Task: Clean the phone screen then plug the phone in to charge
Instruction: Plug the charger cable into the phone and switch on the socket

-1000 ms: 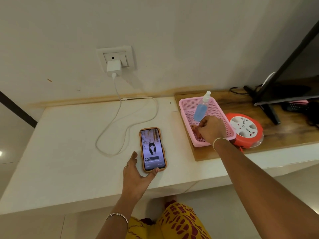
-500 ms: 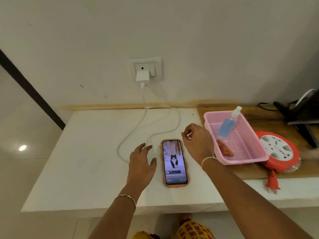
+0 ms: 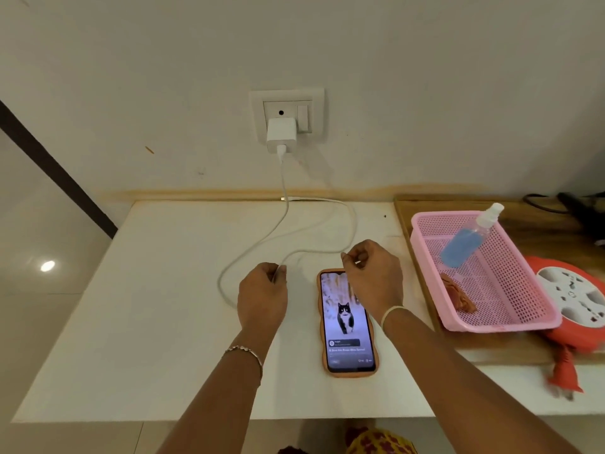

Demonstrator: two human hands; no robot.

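**plugwatcher:** Though lit up and showing a black-and-white cat, just lying flat on the white table [image 3: 147,322], screen up, in an orange case. Talking about the phone [image 3: 347,326] here, obviously. Parked near the front edge, right between the two wrists.

**deskcat:** And the hands? Gripping anything?

**plugwatcher:** Left hand [image 3: 262,296] just beside the phone, knuckles up, fingers curled tight round the white cable [image 3: 248,252]. Right hand [image 3: 373,276] hovering over the phone's top end, also curled in. Thumb and forefinger pinched on a small white bit. Looks like the same cable, but hard to swear to it from this angle.

**deskcat:** Cable going where?

**plugwatcher:** Down from the white charger [image 3: 281,132] stuck in the wall socket [image 3: 288,96], onto the table. Then looping out to the left and back into the left hand, and swinging right toward the other hand.

**deskcat:** Anything else around?

**plugwatcher:** Off to the right, sitting on a wooden board [image 3: 491,348], a pink basket [image 3: 491,326]. Inside, a spray bottle [image 3: 465,244] with blue liquid, tilted and leaning on the back rim. Also a crumpled reddish cloth [image 3: 458,294] on the basket floor. Right up against the basket's far side, a red-and-white extension reel [image 3: 573,296]. Red plug [image 3: 564,375] dangling past the board's front edge, pretty blurry.
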